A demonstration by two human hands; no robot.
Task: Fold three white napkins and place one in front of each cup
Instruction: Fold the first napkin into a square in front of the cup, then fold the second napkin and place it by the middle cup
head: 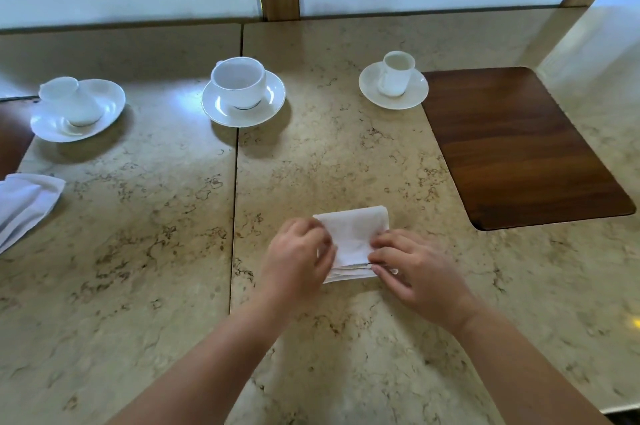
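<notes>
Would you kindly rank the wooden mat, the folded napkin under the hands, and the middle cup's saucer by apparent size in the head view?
1. wooden mat, clearly largest.
2. middle saucer and folded napkin: look alike; the napkin is nearer the camera and partly covered by the left hand and right hand, so unranked.

Three cups stand in a row toward the far edge of the table (138, 286), each on a saucer: left cup (71, 100), middle cup (239, 82), right cup (397, 73). An inlay (519, 147) lies just right of the right saucer (393, 87). A folded napkin (351, 239) lies nearer, under both hands, before the gap between the middle and right cups. More napkins (24, 206) lie at the left edge.
</notes>
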